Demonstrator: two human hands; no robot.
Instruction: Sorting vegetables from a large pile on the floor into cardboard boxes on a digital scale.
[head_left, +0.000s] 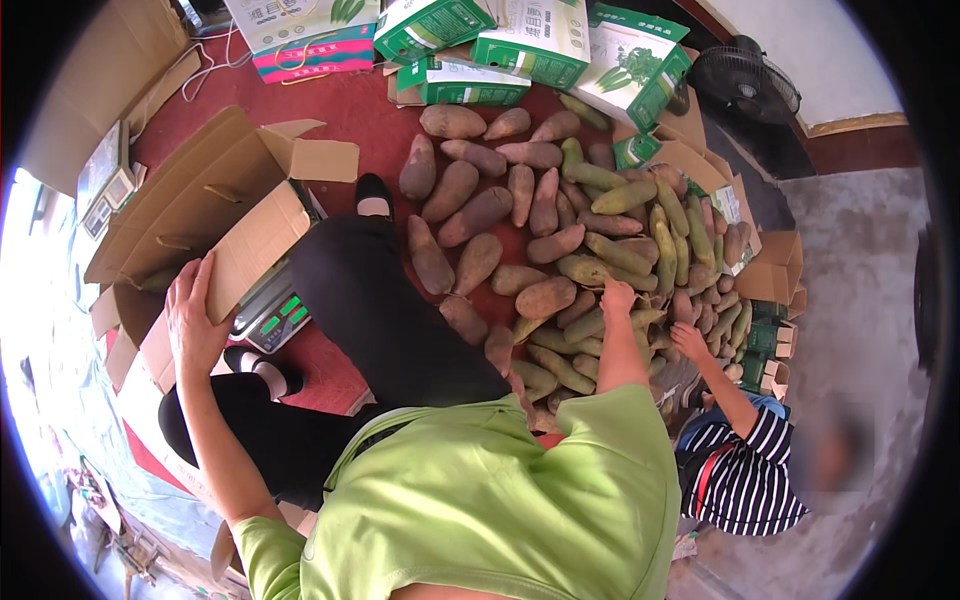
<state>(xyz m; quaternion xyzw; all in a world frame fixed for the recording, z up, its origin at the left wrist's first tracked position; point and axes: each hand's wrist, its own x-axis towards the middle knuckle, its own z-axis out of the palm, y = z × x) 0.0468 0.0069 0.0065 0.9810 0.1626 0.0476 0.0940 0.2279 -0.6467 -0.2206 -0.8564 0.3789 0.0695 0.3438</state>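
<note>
My left hand (195,310) lies over the near rim of an open brown cardboard box (260,245), its fingers hooked over the edge and the thumb against a flap. That box stands on a digital scale (272,315) with lit green displays. To the right, my right hand (617,297) is closed on the end of a green radish (583,268) in the pile. Around it lie more long green radishes (560,368) and thick brownish-pink root vegetables (478,216), heaped on a red floor covering. My palm hides part of what it grips.
A person in a striped top (745,470) reaches into the pile's right side with one hand (688,342). White-and-green printed cartons (535,45) stand at the back. A black fan (745,80) is at the far right, another scale (108,190) at the left.
</note>
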